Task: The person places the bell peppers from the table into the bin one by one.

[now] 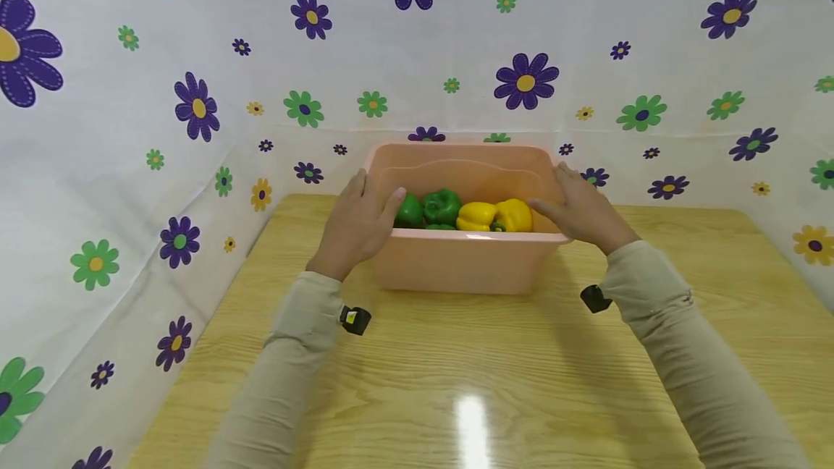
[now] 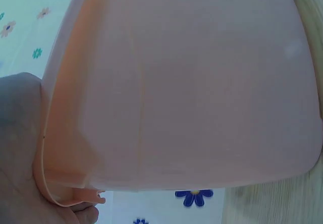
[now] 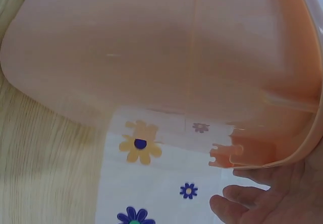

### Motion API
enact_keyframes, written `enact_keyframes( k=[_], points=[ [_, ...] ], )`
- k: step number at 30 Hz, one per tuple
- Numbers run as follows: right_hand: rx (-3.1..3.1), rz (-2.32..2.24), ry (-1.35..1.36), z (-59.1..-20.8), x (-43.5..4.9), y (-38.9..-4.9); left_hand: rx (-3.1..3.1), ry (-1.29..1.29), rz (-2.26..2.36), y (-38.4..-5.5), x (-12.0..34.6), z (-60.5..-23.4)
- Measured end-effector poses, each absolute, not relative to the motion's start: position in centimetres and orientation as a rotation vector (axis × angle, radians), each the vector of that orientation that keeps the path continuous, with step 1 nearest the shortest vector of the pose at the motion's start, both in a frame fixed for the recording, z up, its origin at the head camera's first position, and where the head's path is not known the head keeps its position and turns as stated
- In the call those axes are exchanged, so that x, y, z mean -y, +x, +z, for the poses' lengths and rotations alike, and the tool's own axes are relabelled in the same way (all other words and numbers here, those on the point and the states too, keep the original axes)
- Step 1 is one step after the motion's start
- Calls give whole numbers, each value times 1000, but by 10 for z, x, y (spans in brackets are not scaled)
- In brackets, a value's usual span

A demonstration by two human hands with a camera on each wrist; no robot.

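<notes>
A peach plastic bin (image 1: 456, 263) stands at the back of the wooden table, filling most of both wrist views. Inside it lie green bell peppers (image 1: 441, 206) on the left and yellow bell peppers (image 1: 514, 216) on the right. My left hand (image 1: 355, 226) grips the bin's left rim, thumb on top at the front corner; in the left wrist view its fingertips show curled beneath the rim. At the opposite end, my right hand (image 1: 583, 208) holds the right rim, its thumb reaching over the inner side and its fingers (image 3: 234, 209) below the lip.
The wooden table (image 1: 443, 360) stretches in front of the bin. Close behind it hangs a white flower-printed sheet (image 1: 417, 56), which also runs along the left and right sides. A small black device (image 1: 355, 320) sits at the left wrist, another (image 1: 596, 299) at the right.
</notes>
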State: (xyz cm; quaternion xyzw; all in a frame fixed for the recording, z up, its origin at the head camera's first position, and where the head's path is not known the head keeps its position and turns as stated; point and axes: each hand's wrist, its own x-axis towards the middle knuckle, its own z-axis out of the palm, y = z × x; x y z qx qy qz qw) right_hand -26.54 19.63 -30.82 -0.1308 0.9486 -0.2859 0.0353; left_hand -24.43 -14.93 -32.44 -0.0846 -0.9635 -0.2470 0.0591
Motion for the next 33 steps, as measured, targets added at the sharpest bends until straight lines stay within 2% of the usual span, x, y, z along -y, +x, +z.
enact_keyframes(
  k=[18, 33],
  points=[
    [-2910, -867, -396, -309, -249, -264, 2906, -272, -686, -241, 92, -325],
    [-2872, -854, -372, -308, -269, -269, 2865, -237, -654, -243, 70, -329]
  ],
)
